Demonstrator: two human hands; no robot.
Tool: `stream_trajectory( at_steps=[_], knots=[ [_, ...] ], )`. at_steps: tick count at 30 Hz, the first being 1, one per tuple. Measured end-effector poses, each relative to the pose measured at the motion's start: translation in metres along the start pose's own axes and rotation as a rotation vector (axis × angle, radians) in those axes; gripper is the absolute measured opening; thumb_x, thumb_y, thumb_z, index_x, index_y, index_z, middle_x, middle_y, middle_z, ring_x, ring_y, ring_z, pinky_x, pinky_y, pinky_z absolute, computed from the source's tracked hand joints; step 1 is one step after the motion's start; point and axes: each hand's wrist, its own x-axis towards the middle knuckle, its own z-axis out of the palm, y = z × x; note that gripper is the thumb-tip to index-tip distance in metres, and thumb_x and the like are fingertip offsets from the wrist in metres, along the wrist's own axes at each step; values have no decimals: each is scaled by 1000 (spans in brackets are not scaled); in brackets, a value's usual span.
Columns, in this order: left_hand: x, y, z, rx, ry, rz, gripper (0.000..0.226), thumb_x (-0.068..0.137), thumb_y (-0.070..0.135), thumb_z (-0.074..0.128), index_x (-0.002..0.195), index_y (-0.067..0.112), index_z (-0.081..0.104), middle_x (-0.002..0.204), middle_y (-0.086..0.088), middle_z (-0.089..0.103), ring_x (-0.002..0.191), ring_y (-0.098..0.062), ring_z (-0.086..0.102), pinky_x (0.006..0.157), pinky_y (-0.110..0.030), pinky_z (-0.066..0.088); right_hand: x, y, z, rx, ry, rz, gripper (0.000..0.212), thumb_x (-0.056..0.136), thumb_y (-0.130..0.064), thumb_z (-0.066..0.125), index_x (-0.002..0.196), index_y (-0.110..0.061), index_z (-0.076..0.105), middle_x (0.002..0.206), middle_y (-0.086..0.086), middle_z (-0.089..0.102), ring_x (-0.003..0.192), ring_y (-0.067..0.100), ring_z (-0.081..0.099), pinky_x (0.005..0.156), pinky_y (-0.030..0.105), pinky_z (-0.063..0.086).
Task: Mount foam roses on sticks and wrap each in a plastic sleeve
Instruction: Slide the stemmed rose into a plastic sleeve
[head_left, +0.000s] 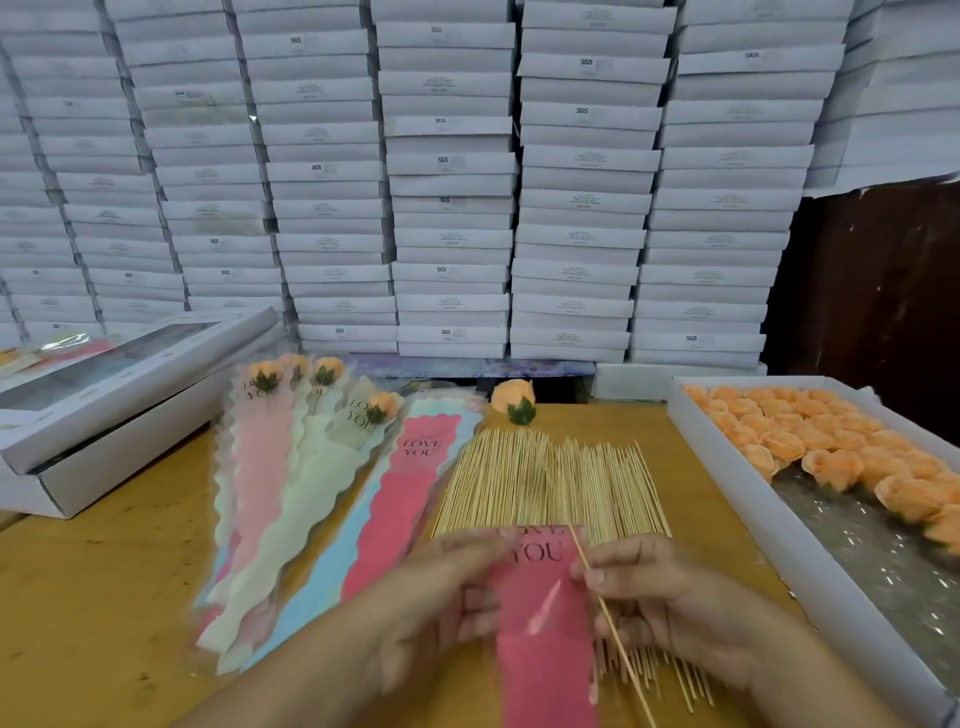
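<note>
Pink sleeve (543, 623) held over the table (104, 571) | left hand (441, 597) grip pinching its left edge | right hand (670, 603) grip pinching a stick (613, 629) beside it | loose rose (513, 399) behind stick pile (550, 483)
</note>
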Motion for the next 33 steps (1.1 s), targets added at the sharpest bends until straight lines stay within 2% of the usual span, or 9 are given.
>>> stream_trajectory(
  at_steps=[3,7,11,14,18,22,25,29,33],
  knots=[
    [12,7,-1,-66,116,72,35,95,25,64,121,0,64,111,-27,72,108,-42,68,102,-57,50,-1,1,6,-45,-57,27,37,62,-15,89,93,0,78,82,19,69,62,22,68,51,24,56],
    [28,4,-2,-99,261,119,10,94,7,65,100,0,62,85,-26,69,76,-33,67,68,-42,60,-2,1,9,-64,-49,30,30,66,-12,87,93,0,78,78,18,67,62,23,68,51,24,56],
    [28,-3,0,-79,208,119,23,87,11,74,104,-3,69,92,-29,68,80,-32,63,74,-41,56,-1,0,4,2,37,-21,32,70,-5,83,99,5,75,82,20,67,62,24,68,50,25,56],
    [27,-12,1,-100,154,104,8,83,5,75,76,9,77,82,-15,73,70,-23,69,66,-30,56,0,-2,-1,41,119,-84,24,69,-6,79,92,0,78,78,18,70,63,22,70,49,24,56],
    [21,-18,1,-54,96,68,9,90,-5,67,89,2,73,78,-19,74,65,-22,72,61,-31,61,1,-3,-5,39,174,-138,25,67,-9,78,92,-3,79,79,14,72,63,18,69,49,23,55],
    [18,-15,2,-50,131,58,18,89,0,68,108,0,71,104,-31,72,94,-38,71,91,-57,56,3,-1,-3,20,174,-129,26,68,-9,78,92,1,78,76,16,72,61,20,69,49,23,56],
    [20,-13,2,-83,142,73,23,89,9,70,111,1,72,110,-28,71,104,-39,69,97,-53,54,4,0,-1,-9,163,-115,23,69,-10,78,91,-3,79,77,16,72,63,20,70,50,23,56],
    [23,-13,4,-73,154,122,21,89,10,70,107,-2,73,105,-26,72,90,-36,67,88,-51,57,4,1,0,-21,166,-107,24,68,-10,79,91,-4,80,81,16,73,64,20,70,51,24,57],
    [26,-18,6,-153,153,108,23,92,3,67,112,-9,67,101,-34,70,79,-34,69,58,-36,58,5,1,0,-20,170,-106,24,70,-10,78,94,-3,79,81,17,72,64,20,70,51,24,57]
  ],
)
